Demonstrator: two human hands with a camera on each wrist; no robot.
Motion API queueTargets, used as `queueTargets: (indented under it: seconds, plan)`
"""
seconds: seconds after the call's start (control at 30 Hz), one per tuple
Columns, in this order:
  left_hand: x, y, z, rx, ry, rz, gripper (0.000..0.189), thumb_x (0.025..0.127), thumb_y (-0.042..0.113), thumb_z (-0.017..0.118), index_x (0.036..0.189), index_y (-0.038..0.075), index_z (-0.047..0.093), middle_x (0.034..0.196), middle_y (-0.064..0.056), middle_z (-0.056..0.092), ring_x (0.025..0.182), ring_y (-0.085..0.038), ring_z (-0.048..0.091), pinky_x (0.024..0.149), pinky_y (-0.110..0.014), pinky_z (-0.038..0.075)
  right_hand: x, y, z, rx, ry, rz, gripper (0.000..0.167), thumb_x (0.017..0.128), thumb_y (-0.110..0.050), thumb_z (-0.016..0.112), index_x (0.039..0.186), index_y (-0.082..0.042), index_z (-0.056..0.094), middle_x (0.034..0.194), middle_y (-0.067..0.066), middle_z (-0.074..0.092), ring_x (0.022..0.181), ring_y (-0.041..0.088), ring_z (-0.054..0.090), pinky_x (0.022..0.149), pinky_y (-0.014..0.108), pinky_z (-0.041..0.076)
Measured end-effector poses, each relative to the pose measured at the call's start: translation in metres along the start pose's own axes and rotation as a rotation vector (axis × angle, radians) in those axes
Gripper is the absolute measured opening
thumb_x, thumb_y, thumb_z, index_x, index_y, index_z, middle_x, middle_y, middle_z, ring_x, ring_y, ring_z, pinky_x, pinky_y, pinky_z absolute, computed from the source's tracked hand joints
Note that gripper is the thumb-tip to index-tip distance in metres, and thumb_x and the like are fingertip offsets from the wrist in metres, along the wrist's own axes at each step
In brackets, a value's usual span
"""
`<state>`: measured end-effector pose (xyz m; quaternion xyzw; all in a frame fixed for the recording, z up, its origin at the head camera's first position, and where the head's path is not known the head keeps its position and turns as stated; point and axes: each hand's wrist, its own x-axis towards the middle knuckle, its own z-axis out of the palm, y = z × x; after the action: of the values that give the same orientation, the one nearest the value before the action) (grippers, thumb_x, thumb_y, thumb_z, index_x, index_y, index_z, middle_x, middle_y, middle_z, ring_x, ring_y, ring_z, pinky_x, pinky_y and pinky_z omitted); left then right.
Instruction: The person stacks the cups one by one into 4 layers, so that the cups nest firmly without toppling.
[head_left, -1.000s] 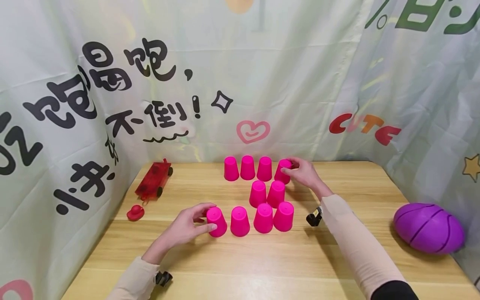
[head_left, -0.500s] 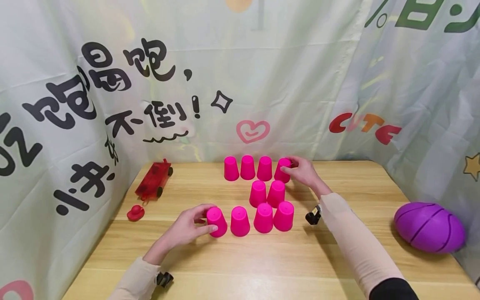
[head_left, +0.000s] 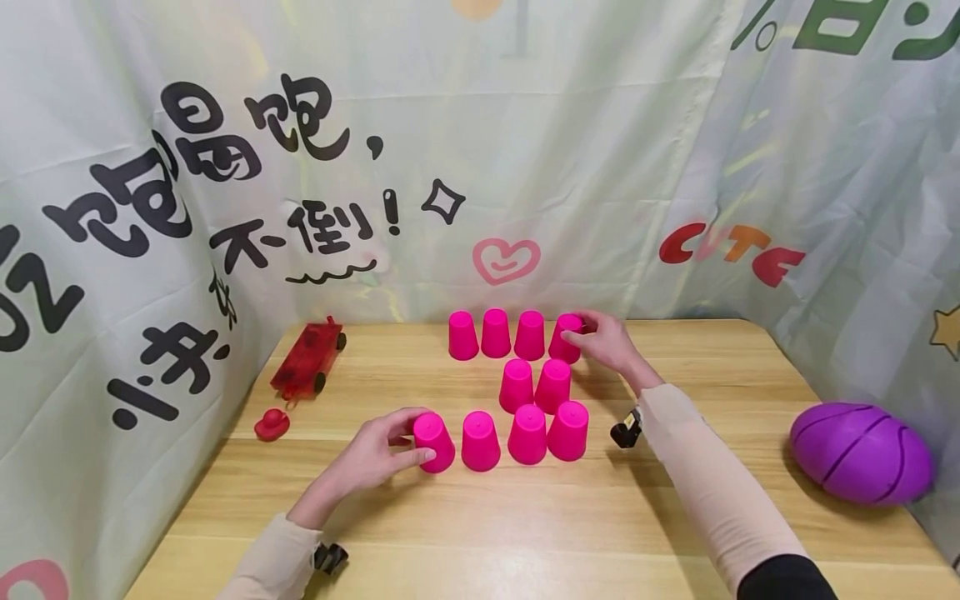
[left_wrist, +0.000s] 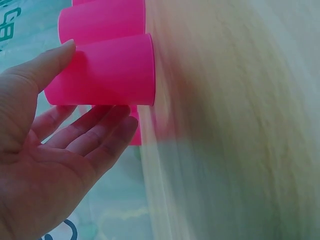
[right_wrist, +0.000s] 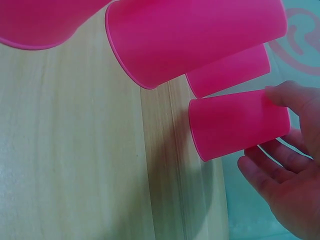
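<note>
Several bright pink cups stand upside down on the wooden table in three rows. My left hand (head_left: 375, 450) grips the leftmost front cup (head_left: 437, 446), thumb on the near side and fingers behind. In the left wrist view, the thumb lies near the base of that cup (left_wrist: 105, 72), with the fingertips right at its other side. At the back row's right end, my right hand (head_left: 609, 342) grips a cup (head_left: 566, 340) between thumb and fingers. The right wrist view has this cup (right_wrist: 237, 125) beside another back cup (right_wrist: 230, 70). Two cups (head_left: 516, 386) form the middle row.
A red toy car (head_left: 307, 360) and a small red rubber duck (head_left: 272, 425) lie at the table's left. A purple ball (head_left: 861, 454) sits near the right edge. Printed cloth (head_left: 585, 167) hangs behind the table (head_left: 480, 533) and along its sides.
</note>
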<state>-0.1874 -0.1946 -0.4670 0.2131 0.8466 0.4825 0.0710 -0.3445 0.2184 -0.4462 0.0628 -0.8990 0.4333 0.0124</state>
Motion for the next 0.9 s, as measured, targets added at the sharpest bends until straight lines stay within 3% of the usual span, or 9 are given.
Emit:
queueTargets:
  seconds: [0.5,0.73,0.9]
  plan:
    - [0.001,-0.001,0.001,0.009,0.032,-0.017,0.055,0.090,0.026,0.085,0.139,0.014,0.064,0.127,-0.006,0.073,0.112,-0.026,0.074,0.098,-0.037,0.061,-0.002,-0.003,-0.001,-0.002,-0.010,-0.011,0.051,0.099,-0.027,0.073,0.142,-0.003,0.059,0.129,0.022,0.067,0.116,0.038,0.063,0.090,0.038,0.057]
    - [0.013,0.001,-0.003,0.058,0.110,0.023,0.055,0.090,0.026,0.085,0.139,0.012,0.064,0.126,-0.007,0.075,0.113,-0.026,0.073,0.098,-0.043,0.061,-0.006,-0.005,-0.010,-0.020,-0.026,-0.048,0.066,0.099,-0.027,0.073,0.152,0.001,0.048,0.143,0.028,0.059,0.129,0.047,0.058,0.105,0.056,0.056]
    - [0.027,0.007,-0.010,0.094,0.163,0.040,0.055,0.091,0.027,0.085,0.139,0.012,0.064,0.125,-0.006,0.075,0.114,-0.026,0.072,0.099,-0.048,0.061,-0.014,-0.008,-0.017,-0.053,-0.029,-0.106,0.068,0.098,-0.029,0.074,0.153,0.000,0.047,0.148,0.030,0.055,0.133,0.051,0.056,0.106,0.061,0.053]
